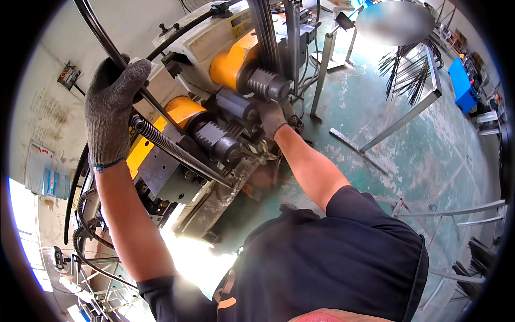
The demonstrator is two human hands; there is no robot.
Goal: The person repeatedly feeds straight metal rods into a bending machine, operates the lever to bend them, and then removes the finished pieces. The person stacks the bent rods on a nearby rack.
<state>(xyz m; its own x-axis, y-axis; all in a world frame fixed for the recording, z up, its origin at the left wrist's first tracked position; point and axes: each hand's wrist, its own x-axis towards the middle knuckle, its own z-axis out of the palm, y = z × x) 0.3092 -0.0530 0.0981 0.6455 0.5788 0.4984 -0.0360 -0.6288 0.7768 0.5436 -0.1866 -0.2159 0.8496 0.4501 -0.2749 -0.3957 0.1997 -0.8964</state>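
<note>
My left hand (113, 110), in a grey knit glove, is wrapped round a long dark metal rod (99, 29) at the upper left. The rod slants down past the glove toward the machine. My right hand (271, 117), also gloved, reaches into the machine beside a dark grey block (234, 104); its fingers are mostly hidden, so I cannot tell what they hold. On either side of that block are two dark ridged rollers, a near one (215, 140) and a far one (267, 84), each by a yellow housing. A coiled spring (153, 131) lies along a bar below the left hand.
Upright metal bars (264, 37) stand behind the far roller. On the right, a metal frame rack (397, 123) carries a bundle of thin dark rods (410, 72). A blue bin (464, 85) is farther back. Black hoses (80, 214) hang at the machine's left.
</note>
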